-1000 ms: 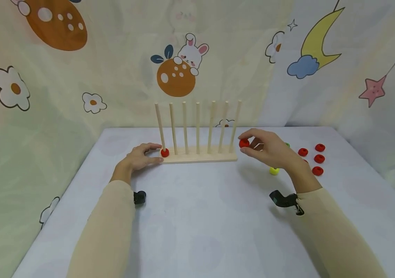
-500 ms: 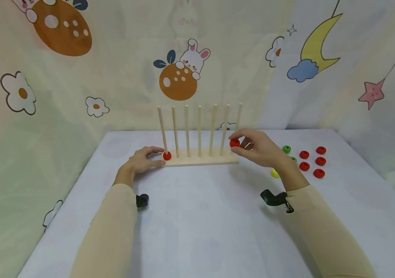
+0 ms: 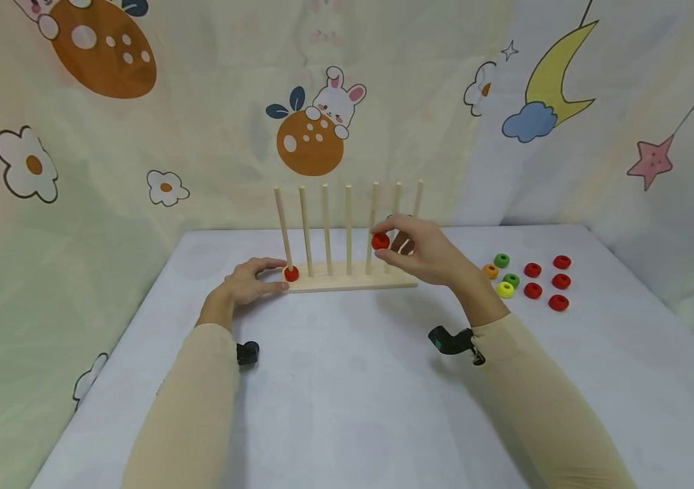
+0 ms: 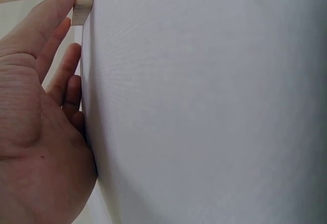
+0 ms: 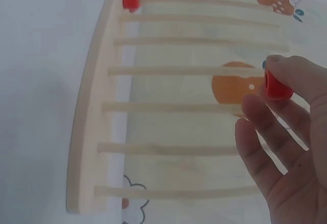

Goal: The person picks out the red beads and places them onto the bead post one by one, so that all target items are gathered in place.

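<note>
A wooden peg stand (image 3: 347,280) with a row of upright pegs stands on the table. One red bead (image 3: 291,274) sits at the foot of its leftmost peg. My left hand (image 3: 246,282) holds the stand's left end, thumb at the front and index finger behind. In the left wrist view the thumb (image 4: 41,25) reaches the wooden end. My right hand (image 3: 429,250) pinches another red bead (image 3: 380,242) between thumb and fingertips, in front of the right-hand pegs and partway up them. The right wrist view shows that held bead (image 5: 279,86) off any peg, the other fingers spread.
Several loose beads lie on the right side of the table: red ones (image 3: 558,303), green ones (image 3: 502,260), a yellow one (image 3: 505,290) and an orange one (image 3: 490,272). A printed cloth (image 3: 218,136) hangs behind the white table (image 3: 335,394).
My right hand has carried the red bead leftward, from beyond the stand's right end to in front of the right-hand pegs. The left hand stays at the stand's left end.
</note>
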Motion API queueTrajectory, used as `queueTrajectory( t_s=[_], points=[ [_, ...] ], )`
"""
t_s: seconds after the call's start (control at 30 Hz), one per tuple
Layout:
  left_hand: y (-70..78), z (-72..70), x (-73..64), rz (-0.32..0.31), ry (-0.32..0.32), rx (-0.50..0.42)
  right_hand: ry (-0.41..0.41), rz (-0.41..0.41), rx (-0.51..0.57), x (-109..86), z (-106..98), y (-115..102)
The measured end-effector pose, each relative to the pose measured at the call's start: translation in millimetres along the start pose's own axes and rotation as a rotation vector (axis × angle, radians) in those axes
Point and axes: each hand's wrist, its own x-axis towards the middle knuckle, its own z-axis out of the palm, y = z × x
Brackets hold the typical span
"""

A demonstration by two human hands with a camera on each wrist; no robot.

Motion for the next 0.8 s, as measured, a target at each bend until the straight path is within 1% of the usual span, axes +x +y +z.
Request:
queueTrajectory(
  t_s=[0.13, 0.3, 0.5, 0.7, 0.8],
  points=[
    [0.4, 2.6, 0.0, -0.01, -0.006, -0.011, 0.003, -0.005, -0.006, 5.3, 6, -1],
    [2.7, 2.8, -0.5, 0.003, 0.001, -0.011, 0.025, -0.053, -0.004, 13.8, 12, -2],
    [1.4, 0.5, 2.6, -0.003, 0.005, -0.003, 0.04, -0.088, 0.027, 25.9, 18, -10],
    [-0.4, -0.4, 3.1, -0.011, 0.005, 0.001, 0.044, -0.087, 0.015, 36.5, 26, -18],
    [-1.6, -0.4, 2.2, -0.02, 0.008, 0.002, 0.045, -0.115, 0.019, 42.8, 32, -20]
  ],
)
